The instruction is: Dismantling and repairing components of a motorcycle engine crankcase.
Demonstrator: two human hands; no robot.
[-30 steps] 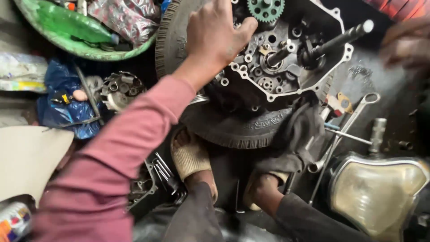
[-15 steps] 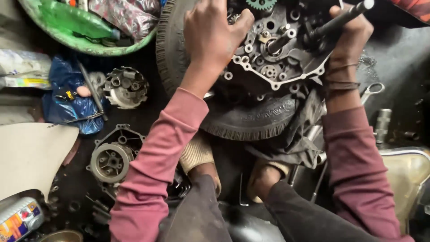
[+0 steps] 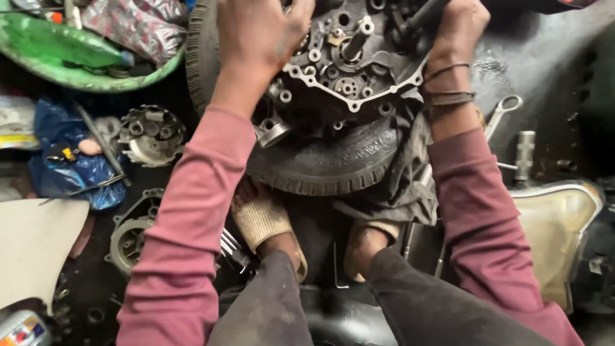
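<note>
An open motorcycle engine case (image 3: 349,86), with gears and a steel shaft standing up inside it, rests on a black tyre (image 3: 333,160) on the floor. My left hand (image 3: 259,32) grips the case's upper left side, fingers curled over its rim. My right hand (image 3: 458,29) clasps the upper right side, next to a black shaft (image 3: 426,13) that sticks out there. A small round metal part (image 3: 272,131) hangs at the case's lower left edge. Both arms wear pink sleeves.
A green basin (image 3: 77,70) with a bottle sits top left. A blue bag (image 3: 64,166) and two engine covers (image 3: 150,134) (image 3: 128,237) lie left. A spanner (image 3: 503,112), a socket (image 3: 524,154) and a pale tank (image 3: 557,224) lie right. My feet (image 3: 259,218) are under the tyre.
My right hand came in from the right edge and took hold of the engine case beside the black shaft. The left hand stayed on the case. The view shifted closer.
</note>
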